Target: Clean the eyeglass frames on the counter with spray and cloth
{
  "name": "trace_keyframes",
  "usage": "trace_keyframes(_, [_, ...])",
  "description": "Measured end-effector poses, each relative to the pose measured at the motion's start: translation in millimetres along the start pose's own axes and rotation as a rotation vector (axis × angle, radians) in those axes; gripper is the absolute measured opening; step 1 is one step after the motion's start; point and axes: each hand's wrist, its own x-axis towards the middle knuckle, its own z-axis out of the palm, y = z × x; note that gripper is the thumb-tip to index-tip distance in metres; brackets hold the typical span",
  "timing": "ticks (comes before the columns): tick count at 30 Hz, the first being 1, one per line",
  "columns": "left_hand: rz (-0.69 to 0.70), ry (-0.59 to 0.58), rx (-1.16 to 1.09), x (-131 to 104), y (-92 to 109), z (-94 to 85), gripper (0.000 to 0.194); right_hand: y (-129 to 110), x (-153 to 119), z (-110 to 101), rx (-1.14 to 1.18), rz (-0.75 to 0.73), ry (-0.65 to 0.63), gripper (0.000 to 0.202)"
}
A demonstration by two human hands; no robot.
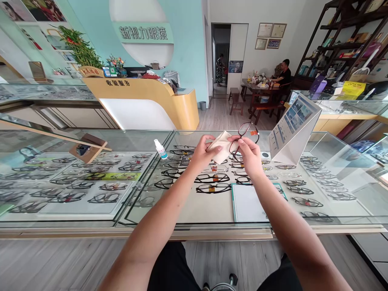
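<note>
Forearms (165, 220) stretched over counter (206, 208); left hand (202, 152), fingers pinching cloth (222, 146); right hand (250, 155), fingers pinching glasses (244, 129).

Cream cloth (222, 146), creased, close beside thin-rimmed glasses (244, 129); glasses tilted, orange tag (254, 132) showing; both above glass counter (200, 212).

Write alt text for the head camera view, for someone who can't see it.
A person's left hand holds a pale cloth and the right hand holds glasses, above a glass display case of eyeglasses. A white bottle stands on the case, with a yellow desk beyond.
</note>
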Motion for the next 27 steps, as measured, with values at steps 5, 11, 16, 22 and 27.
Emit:
trace_keyframes(5, [0.169,0.004,0.162,-2.3,-0.5,1.8,0.054,4.5,1.6,-1.8,0.039,0.014,0.024,0.039])
trace_keyframes(11, [0.157,-0.020,0.223,1.9,1.6,0.9,0.056,3.4,2.8,-2.0,0.090,0.015,0.050,0.035])
trace_keyframes(16, [0.054,-0.065,0.184,3.8,3.1,-6.0,0.057,0.4,4.6,-2.9,0.119,0.027,0.079,0.036])
trace_keyframes(22, [-0.160,-0.037,-0.184,6.3,1.7,-5.3,0.054,2.6,3.4,-2.6,0.126,0.022,0.086,0.036])
trace_keyframes(27, [-0.444,-0.118,-0.434,5.9,-0.9,-0.9,0.060,2.5,2.4,-1.3,0.152,-0.015,0.081,0.036])
